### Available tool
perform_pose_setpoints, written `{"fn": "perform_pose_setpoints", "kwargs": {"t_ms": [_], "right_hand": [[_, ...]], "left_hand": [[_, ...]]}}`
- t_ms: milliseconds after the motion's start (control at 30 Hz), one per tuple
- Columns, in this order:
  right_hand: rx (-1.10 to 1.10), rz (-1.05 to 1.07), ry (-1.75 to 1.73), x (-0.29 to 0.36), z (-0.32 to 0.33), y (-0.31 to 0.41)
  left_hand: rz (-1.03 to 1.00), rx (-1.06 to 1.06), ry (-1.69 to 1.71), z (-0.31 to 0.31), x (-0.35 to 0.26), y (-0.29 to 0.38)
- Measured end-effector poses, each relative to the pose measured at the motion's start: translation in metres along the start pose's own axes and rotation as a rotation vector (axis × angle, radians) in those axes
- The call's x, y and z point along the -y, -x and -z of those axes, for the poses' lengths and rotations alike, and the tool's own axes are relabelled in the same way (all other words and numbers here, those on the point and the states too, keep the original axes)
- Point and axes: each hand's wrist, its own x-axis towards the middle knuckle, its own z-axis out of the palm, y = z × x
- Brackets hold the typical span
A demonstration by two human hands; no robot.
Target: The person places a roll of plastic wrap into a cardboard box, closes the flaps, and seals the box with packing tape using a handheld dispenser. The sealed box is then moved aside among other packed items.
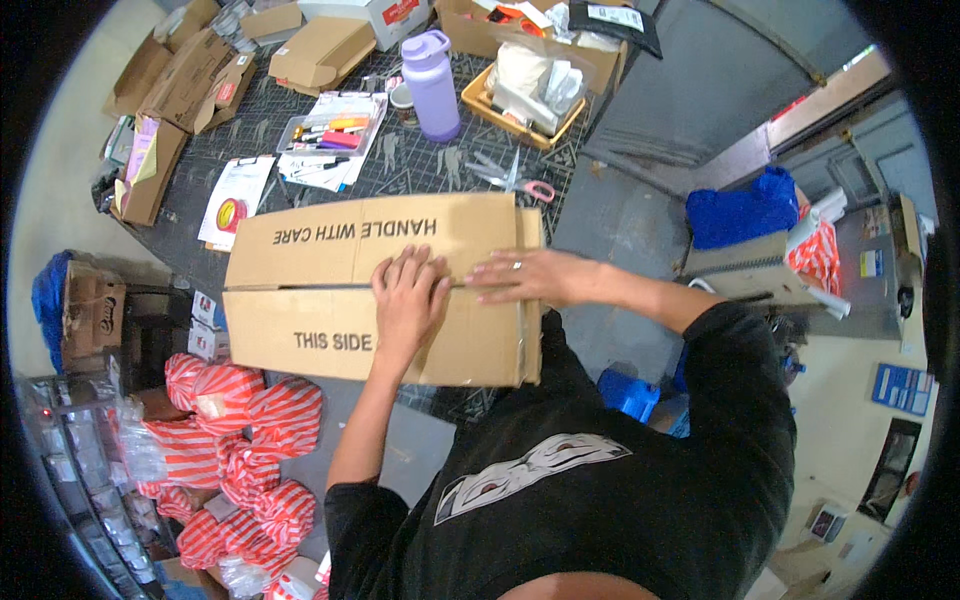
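Note:
A brown cardboard box (pixel 315 311) lies on the dark patterned table. Its two long top flaps are folded in and meet at a narrow seam, and both bear printed writing. My left hand (pixel 409 296) rests across the seam near the middle, its fingers bent against the far flap. Palm down, my right hand (pixel 525 276) lies over the seam towards the right end, with a ring on one finger. Neither hand is closed around anything. The box's contents are hidden beneath the flaps.
Beyond the box are scissors (pixel 538 190), a roll of tape (pixel 231 215), a purple bottle (pixel 431 86), a tray of markers (pixel 330 135) and a yellow basket (pixel 551 135). Red-and-white striped bags (pixel 285 416) are piled at lower left. A grey door (pixel 667 82) stands far right.

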Motion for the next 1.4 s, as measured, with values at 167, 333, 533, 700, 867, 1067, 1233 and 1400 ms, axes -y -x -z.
{"fn": "perform_pose_setpoints", "kwargs": {"t_ms": [167,333,533,700,867,1067,1233,1400], "right_hand": [[0.109,-0.307,-0.601,-0.088,0.108,-0.023],[-0.879,-0.875,-0.310,-0.394,0.134,0.010],[-0.610,-1.416,-0.179,-0.573,0.109,0.020],[-0.651,-1.353,-0.351,-0.570,0.083,-0.011],[-1.063,-1.054,-0.540,-0.599,0.102,0.043],[-1.488,-0.721,-1.146,-0.519,0.172,0.061],[-1.539,-0.452,-1.277,-0.351,0.224,0.044],[-1.218,-0.323,-1.628,-0.167,0.180,-0.047]], "left_hand": [[0.058,-0.004,-0.094,0.003,0.001,0.009],[0.122,0.022,-0.093,0.008,-0.005,0.005],[0.120,0.009,-0.053,0.005,-0.006,-0.009],[0.242,0.039,-0.014,0.018,-0.017,-0.007],[0.274,-0.032,0.083,0.012,-0.011,-0.017],[0.304,-0.070,0.119,0.022,-0.020,-0.012],[0.374,-0.039,0.139,0.019,-0.009,0.000],[0.511,-0.206,0.355,0.008,0.008,0.005]]}}
